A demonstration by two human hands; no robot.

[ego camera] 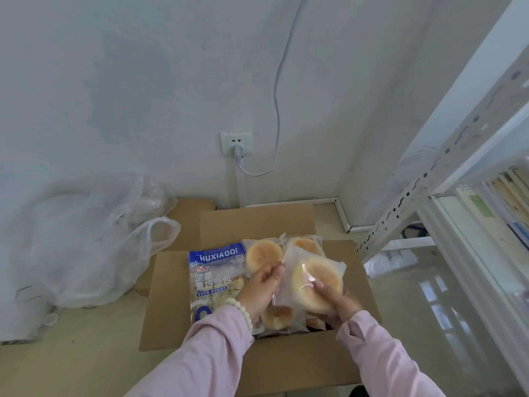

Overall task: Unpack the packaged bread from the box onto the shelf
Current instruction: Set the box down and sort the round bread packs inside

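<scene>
Your left hand [266,285] pinches left edge of wrapped bun [313,277]. Your right hand [336,300] grips its lower right, fingers curled over wrapper. Pack is raised just above open box [252,224].

Beneath your hands: other buns [264,255] still in box. Blue bread bag [217,279] lies just left of left hand.

Shelf [429,181] stands well right of right hand, with no bread seen on visible part. Likely early in task, most packs left.

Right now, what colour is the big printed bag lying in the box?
The printed bag is blue with white lettering, best seen in the head view.
</scene>
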